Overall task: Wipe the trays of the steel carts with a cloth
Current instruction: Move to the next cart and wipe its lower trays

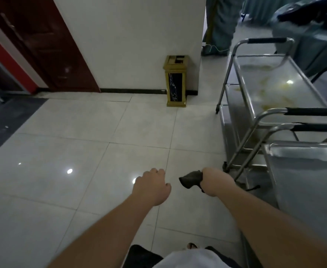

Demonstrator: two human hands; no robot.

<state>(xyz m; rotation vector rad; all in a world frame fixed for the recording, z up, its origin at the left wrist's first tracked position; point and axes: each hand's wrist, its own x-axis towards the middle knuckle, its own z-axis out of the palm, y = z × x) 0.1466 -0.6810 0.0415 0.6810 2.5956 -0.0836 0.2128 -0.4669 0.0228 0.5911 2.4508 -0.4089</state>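
Observation:
My right hand [215, 180] grips a dark bunched cloth [190, 178], which sticks out to the left of the fist, above the floor. My left hand [152, 186] hangs beside it with fingers loosely curled and holds nothing. Two steel carts stand at the right. The far cart [270, 88] has a top tray smeared with yellowish stains and black-gripped handles at both ends. The near cart's top tray [305, 171] is closest to my right arm and looks plain steel. Both hands are left of the carts and touch neither.
A gold and black bin [176, 82] stands against the white wall corner. A dark red door [42, 45] is at the left. Glossy tiled floor [81, 151] spreads ahead. Cloth-covered furniture [313, 31] sits behind the carts.

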